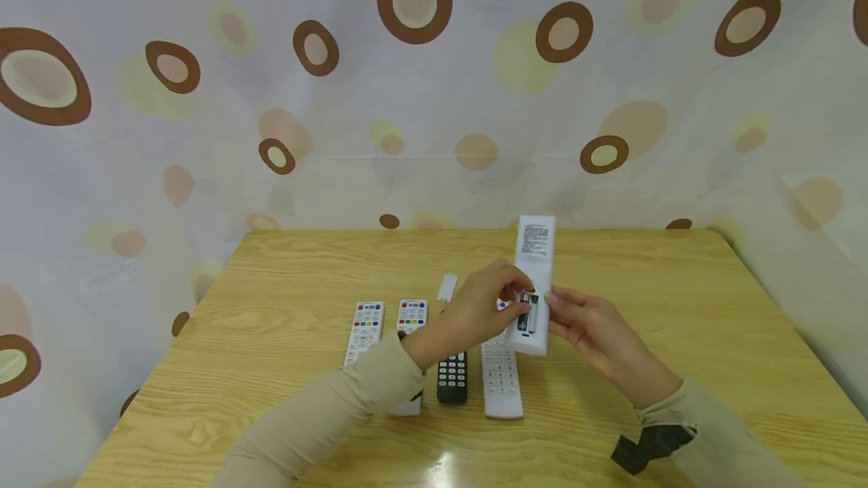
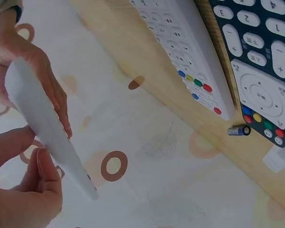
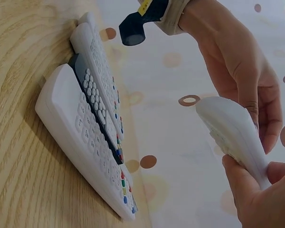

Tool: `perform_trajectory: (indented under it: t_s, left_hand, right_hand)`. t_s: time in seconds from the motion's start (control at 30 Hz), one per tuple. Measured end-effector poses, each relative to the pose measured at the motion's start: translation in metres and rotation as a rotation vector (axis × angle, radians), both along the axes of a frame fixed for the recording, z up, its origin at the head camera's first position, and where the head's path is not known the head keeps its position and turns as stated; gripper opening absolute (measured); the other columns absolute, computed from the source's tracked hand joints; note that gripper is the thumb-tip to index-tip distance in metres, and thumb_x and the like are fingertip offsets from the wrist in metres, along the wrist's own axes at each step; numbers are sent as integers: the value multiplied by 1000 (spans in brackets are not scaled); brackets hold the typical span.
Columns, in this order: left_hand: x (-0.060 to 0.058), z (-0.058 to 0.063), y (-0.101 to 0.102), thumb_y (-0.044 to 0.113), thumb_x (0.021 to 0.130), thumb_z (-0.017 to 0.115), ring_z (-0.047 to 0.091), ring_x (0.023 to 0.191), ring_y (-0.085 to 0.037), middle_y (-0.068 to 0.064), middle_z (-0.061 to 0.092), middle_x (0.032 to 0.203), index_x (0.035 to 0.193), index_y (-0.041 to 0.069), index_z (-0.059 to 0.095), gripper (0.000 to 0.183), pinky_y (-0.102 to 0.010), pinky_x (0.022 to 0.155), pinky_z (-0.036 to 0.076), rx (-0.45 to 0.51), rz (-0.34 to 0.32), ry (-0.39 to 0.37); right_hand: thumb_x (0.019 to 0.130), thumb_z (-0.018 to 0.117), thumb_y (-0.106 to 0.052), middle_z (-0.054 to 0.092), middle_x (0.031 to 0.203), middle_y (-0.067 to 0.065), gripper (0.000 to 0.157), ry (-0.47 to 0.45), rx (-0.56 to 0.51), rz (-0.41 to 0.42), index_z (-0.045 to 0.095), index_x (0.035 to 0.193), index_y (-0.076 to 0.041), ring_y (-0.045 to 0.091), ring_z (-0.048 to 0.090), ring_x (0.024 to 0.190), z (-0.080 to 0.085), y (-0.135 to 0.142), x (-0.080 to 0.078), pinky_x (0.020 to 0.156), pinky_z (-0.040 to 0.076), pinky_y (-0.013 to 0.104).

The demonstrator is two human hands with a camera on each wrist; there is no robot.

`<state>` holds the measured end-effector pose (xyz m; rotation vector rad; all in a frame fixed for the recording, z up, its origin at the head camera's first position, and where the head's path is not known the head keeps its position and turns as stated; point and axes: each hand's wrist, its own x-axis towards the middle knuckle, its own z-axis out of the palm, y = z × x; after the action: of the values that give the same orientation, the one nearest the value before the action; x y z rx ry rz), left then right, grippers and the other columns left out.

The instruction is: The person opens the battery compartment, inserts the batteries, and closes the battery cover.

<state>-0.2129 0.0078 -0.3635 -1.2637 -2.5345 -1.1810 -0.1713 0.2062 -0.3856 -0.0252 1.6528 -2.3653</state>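
Observation:
My right hand (image 1: 597, 326) grips a white remote control (image 1: 536, 269) by its right edge, lifted above the table with its back facing me. The remote's battery compartment (image 1: 533, 326) is uncovered and shows a dark battery (image 1: 522, 316) in its left side; what fills the right side is hard to make out. My left hand (image 1: 484, 300) reaches across with curled thumb and forefinger pinching at that battery. In the left wrist view the left fingers (image 2: 40, 175) are beside the remote (image 2: 47, 118), whose body hides the battery. The right wrist view shows both hands around the remote (image 3: 237, 128).
On the wooden table (image 1: 285, 269) lie a white remote (image 1: 367, 326), a second white remote (image 1: 412, 311), a black remote (image 1: 452, 379) and another white remote (image 1: 502, 390). A loose battery (image 2: 239, 130) and a white battery cover (image 1: 447, 287) lie beyond the black remote. A patterned curtain (image 1: 434, 96) hangs behind.

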Motion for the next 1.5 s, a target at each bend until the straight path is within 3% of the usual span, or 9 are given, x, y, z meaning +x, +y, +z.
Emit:
perform_trajectory:
  t_s: [0.17, 0.3, 0.47, 0.6, 0.83, 1.03, 1.17, 1.33, 1.5]
  left_hand:
    - [0, 1, 3, 9, 84, 76, 49, 78, -11, -4, 53, 92, 102, 4, 55, 29, -15, 68, 44, -3, 121, -114]
    - [-3, -1, 4, 12, 82, 78, 49, 76, -12, -5, 55, 92, 100, 5, 53, 32, -15, 64, 42, 0, 157, -202]
    - [-16, -7, 5, 14, 80, 80, 49, 74, -9, -10, 58, 92, 97, 6, 53, 32, -16, 64, 44, 4, 115, -312]
    - [-36, -10, 0, 18, 85, 75, 52, 75, -9, -7, 61, 90, 96, 7, 58, 23, -17, 66, 46, -36, 65, -364]
    - [-77, -22, -18, 9, 97, 58, 60, 89, -17, -6, 65, 99, 108, 3, 65, 15, -23, 77, 51, -225, 75, -213]
    - [-98, -39, -19, 1, 97, 53, 61, 99, -24, -14, 64, 109, 113, -2, 63, 19, -31, 84, 52, -499, 92, -117]
    - [-105, -51, -11, 5, 97, 55, 60, 90, -18, -10, 65, 102, 104, 1, 63, 12, -27, 77, 51, -622, 151, -99]
    - [-107, -61, -2, 8, 96, 57, 58, 78, -17, -7, 64, 88, 94, 4, 62, 8, -27, 69, 49, -725, 189, 27]
    - [-105, -65, 4, 7, 94, 59, 61, 85, -16, -5, 65, 93, 97, 6, 63, 5, -27, 74, 52, -815, 223, 96]
  right_hand:
    - [99, 53, -7, 63, 109, 0, 63, 14, 5, -7, 17, 143, 19, 10, 63, 103, 1, 2, 1, 91, 52, 27]
    - [99, 52, -7, 63, 109, 0, 63, 13, 10, -5, 15, 144, 19, 10, 63, 102, 0, 3, 2, 91, 52, 26]
    - [99, 53, -6, 63, 108, -1, 59, -6, 1, 5, 21, 143, 17, 9, 63, 102, -2, 7, -1, 91, 52, 26]
    - [98, 55, -7, 64, 108, -1, 57, -42, -8, 12, 26, 142, 15, 10, 63, 101, -2, 11, -4, 91, 52, 27]
    - [98, 55, -9, 62, 108, -2, 68, -56, 30, 20, 13, 145, 16, 9, 61, 101, -3, 15, -5, 90, 52, 27]
    - [97, 56, -7, 64, 107, -1, 40, -52, 4, 21, 43, 133, 5, 10, 62, 100, -4, 20, -4, 89, 53, 27]
    - [96, 57, -6, 65, 106, 0, 12, -67, -28, 18, 61, 108, -10, 11, 62, 99, -4, 23, -3, 89, 53, 28]
    - [96, 57, -4, 65, 106, 1, 14, -80, -51, 23, 66, 99, -15, 13, 63, 98, -4, 23, -2, 88, 54, 29]
    - [96, 58, -4, 65, 106, 1, 14, -88, -55, 20, 67, 99, -15, 13, 63, 98, -3, 23, 0, 88, 54, 29]
